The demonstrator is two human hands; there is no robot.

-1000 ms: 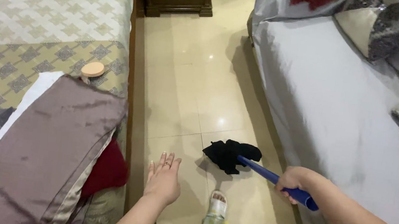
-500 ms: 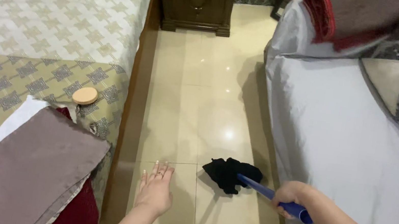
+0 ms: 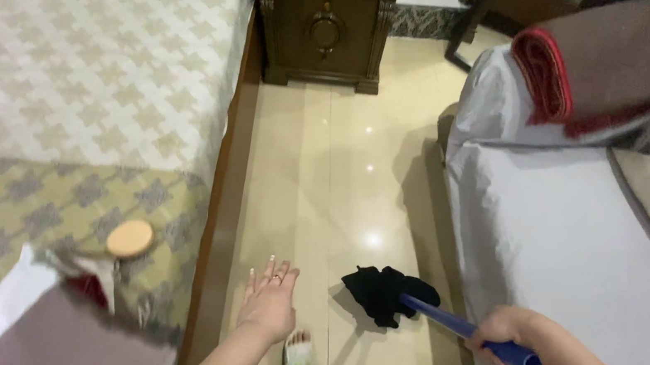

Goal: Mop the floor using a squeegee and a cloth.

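Observation:
My right hand is closed around the blue handle of a short mop. A black cloth head at the handle's far end rests on the glossy cream floor tiles, between two beds. My left hand hovers over the floor, palm down, fingers spread, holding nothing, with a ring on one finger. It is left of the black cloth and apart from it. My foot in a sandal shows just below the left hand.
A patterned bed runs along the left, with a round tan disc and a mauve cushion on it. A white-sheeted bed with pillows lies on the right. A dark wooden nightstand stands at the aisle's far end.
The view has tilted up and forward, showing more of the aisle and nightstand. The mop head has stayed on the floor in front of me; both hands keep their poses.

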